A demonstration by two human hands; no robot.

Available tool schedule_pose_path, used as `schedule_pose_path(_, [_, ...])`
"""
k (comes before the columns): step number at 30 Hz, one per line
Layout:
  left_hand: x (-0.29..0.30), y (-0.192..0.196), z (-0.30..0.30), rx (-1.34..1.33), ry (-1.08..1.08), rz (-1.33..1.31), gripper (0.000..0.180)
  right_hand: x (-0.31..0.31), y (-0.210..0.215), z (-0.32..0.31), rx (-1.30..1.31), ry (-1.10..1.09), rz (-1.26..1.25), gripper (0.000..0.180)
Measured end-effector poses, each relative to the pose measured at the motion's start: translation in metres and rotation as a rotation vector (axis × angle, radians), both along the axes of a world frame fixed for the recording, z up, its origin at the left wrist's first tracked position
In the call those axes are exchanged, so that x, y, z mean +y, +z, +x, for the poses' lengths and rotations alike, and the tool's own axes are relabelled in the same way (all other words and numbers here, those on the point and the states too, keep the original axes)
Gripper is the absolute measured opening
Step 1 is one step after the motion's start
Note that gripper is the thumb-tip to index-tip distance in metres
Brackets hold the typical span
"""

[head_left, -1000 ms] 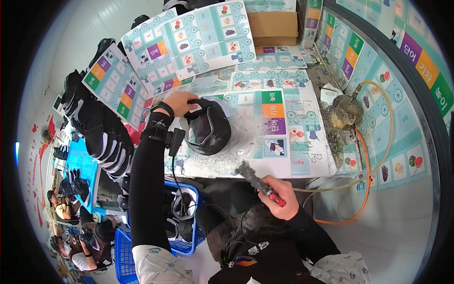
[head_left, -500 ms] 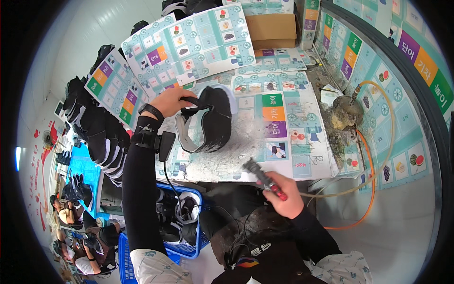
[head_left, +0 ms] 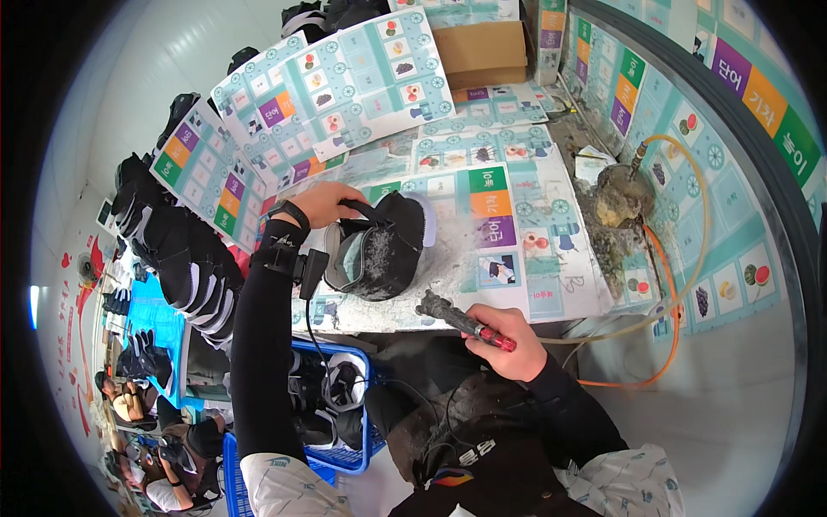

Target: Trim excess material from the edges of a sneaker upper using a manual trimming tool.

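Observation:
At the worktable's left middle, my left hand is closed on a dark strap of a black fabric piece, which looks like a shoe upper. The piece has a light grey lining and a pale rim on its right side, with whitish dust over its dark face. My right hand wraps round the red-banded handle of a dark air tool, over the table's front edge. The tool's grimy head points left, just below the black piece and apart from it. A yellowish hose runs off from my right hand.
Printed boards cover the worktable and stand behind it as screens. Black pieces with pale rims are stacked at left. A blue basket below holds similar pieces. An orange hose hangs at right. Two people sit far left.
The black piece has been tipped and turned, so its dusty face now shows toward me. My right hand has moved slightly left with the air tool, whose head is now sharper.

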State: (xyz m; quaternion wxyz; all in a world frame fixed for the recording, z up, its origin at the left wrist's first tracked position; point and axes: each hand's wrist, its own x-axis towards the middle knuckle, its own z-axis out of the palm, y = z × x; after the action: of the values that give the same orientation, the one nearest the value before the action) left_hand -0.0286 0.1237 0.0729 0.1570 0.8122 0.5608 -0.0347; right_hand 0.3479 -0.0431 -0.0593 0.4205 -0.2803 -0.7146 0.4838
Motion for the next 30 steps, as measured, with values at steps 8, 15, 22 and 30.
schedule_pose_path(8, [-0.003,0.0,-0.003,-0.041,0.007,-0.022,0.03,-0.005,-0.012,0.009,-0.063,0.01,-0.138,0.017])
schedule_pose_path(15, [0.01,-0.004,0.009,-0.076,0.003,-0.021,0.03,0.001,-0.001,0.025,-0.136,-0.158,-0.282,0.014])
schedule_pose_path(22, [-0.07,0.028,-0.042,-0.112,0.029,0.353,0.03,-0.016,-0.021,0.001,0.034,0.046,-0.444,0.047])
schedule_pose_path(30, [-0.352,-0.013,-0.017,-0.636,0.756,0.555,0.031,0.12,-0.041,0.078,-0.767,-0.704,0.383,0.068])
